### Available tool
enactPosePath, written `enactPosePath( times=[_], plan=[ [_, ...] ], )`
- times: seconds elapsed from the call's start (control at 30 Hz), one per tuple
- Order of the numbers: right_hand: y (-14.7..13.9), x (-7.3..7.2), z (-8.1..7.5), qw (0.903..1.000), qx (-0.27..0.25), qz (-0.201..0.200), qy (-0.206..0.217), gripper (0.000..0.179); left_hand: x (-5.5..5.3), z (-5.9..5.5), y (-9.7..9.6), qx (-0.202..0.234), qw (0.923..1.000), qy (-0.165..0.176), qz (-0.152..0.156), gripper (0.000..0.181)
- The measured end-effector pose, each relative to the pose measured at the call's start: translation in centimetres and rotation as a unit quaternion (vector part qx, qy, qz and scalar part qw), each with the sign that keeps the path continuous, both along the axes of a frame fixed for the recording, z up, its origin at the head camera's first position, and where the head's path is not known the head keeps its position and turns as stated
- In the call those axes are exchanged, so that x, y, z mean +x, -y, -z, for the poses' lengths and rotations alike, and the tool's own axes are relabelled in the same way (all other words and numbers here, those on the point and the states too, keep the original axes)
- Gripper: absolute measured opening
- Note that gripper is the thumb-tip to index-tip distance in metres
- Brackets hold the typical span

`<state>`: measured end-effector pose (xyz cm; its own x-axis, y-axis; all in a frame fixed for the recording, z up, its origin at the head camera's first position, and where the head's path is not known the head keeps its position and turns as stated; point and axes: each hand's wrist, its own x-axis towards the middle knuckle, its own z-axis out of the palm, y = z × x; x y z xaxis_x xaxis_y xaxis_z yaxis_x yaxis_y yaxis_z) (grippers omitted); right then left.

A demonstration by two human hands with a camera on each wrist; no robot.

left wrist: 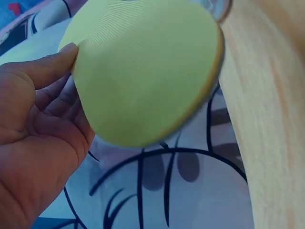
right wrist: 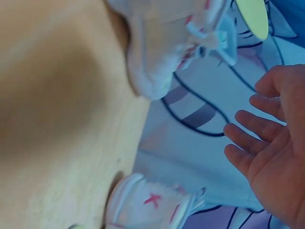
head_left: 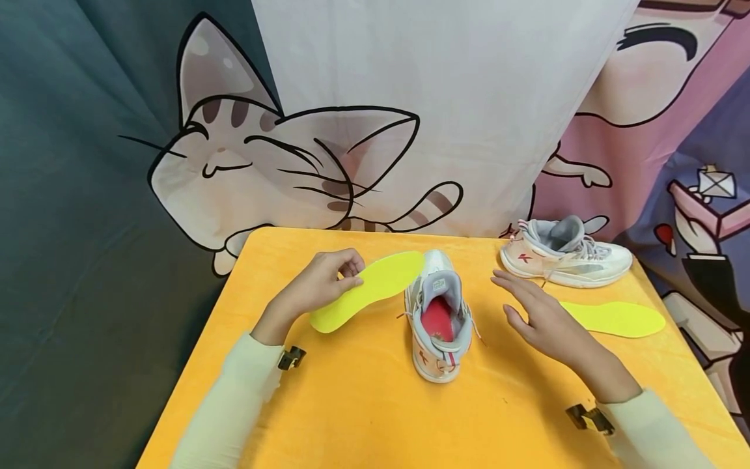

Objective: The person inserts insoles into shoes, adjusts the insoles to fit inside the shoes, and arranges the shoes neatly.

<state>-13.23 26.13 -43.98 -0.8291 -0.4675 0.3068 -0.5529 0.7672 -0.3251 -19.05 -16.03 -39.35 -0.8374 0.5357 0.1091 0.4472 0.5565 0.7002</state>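
Note:
My left hand (head_left: 328, 277) pinches a yellow insole (head_left: 375, 283) by its edge, thumb on one face and fingers behind, as the left wrist view shows too. The insole is tilted over the table, its far end beside the toe of a white sneaker (head_left: 430, 352). That sneaker stands upright in the middle, heel towards me, with a red lining (head_left: 437, 319) visible inside its opening. To its right, my right hand (head_left: 547, 322) hovers with fingers extended and holds nothing. In the right wrist view its palm (right wrist: 281, 167) shows bare beside the sneaker (right wrist: 157, 52).
A second white sneaker (head_left: 586, 264) stands at the table's back right corner, toe to the right. Another yellow insole (head_left: 624, 319) lies flat in front of it, partly behind my right hand. The yellow table (head_left: 375, 417) backs onto a cartoon-printed curtain (head_left: 469, 98).

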Motion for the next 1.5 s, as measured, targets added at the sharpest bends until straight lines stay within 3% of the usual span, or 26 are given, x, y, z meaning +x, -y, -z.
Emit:
enactPosePath(
  times=[0.27, 0.53, 0.63, 0.73, 0.8, 0.87, 0.97, 1.1, 1.27, 1.4, 1.5],
  plan=[
    [2.2, -0.2, -1.9, 0.9997, -0.019, -0.014, 0.004, 0.059, 0.9, -0.8, -1.7, 0.026, 0.9995, -0.005, 0.017, 0.012],
    [3.6, -0.4, -2.3, 0.9982, -0.036, -0.048, 0.009, 0.056, 1.6, -1.0, -3.4, 0.044, 0.9985, 0.003, 0.033, 0.013],
    [4.0, -0.3, -2.4, 0.9964, -0.054, -0.052, 0.041, 0.05, 1.8, -1.0, -4.2, 0.054, 0.9976, 0.01, 0.041, 0.013],
    [4.5, -0.3, -2.5, 0.9884, -0.097, -0.046, 0.107, 0.042, 1.8, -0.9, -4.9, 0.062, 0.9967, 0.018, 0.049, 0.013],
    [4.9, -0.3, -2.5, 0.9759, -0.138, -0.036, 0.165, 0.038, 1.9, -0.9, -5.4, 0.067, 0.9961, 0.022, 0.053, 0.014],
    [5.3, -0.4, -2.6, 0.9547, -0.192, -0.028, 0.226, 0.036, 1.9, -0.8, -5.9, 0.072, 0.9956, 0.024, 0.055, 0.014],
    [5.7, -0.5, -2.7, 0.9087, -0.275, -0.024, 0.313, 0.039, 2.0, -0.6, -6.5, 0.083, 0.9947, 0.025, 0.055, 0.015],
    [6.2, -0.7, -2.5, 0.8429, -0.36, -0.034, 0.398, 0.046, 2.2, -0.3, -7.2, 0.102, 0.9932, 0.03, 0.047, 0.014],
    [6.6, -1.1, -2.0, 0.7823, -0.44, -0.035, 0.44, 0.045, 2.4, 0.3, -8.3, 0.128, 0.99, 0.052, 0.029, 0.016],
    [6.6, -1.2, -2.0, 0.7554, -0.477, -0.024, 0.449, 0.034, 2.6, 0.8, -8.9, 0.149, 0.9862, 0.069, 0.025, 0.019],
    [6.5, -1.2, -2.0, 0.7465, -0.485, -0.028, 0.454, 0.029, 2.6, 1.0, -9.2, 0.16, 0.9829, 0.087, 0.026, 0.02]
  ],
)
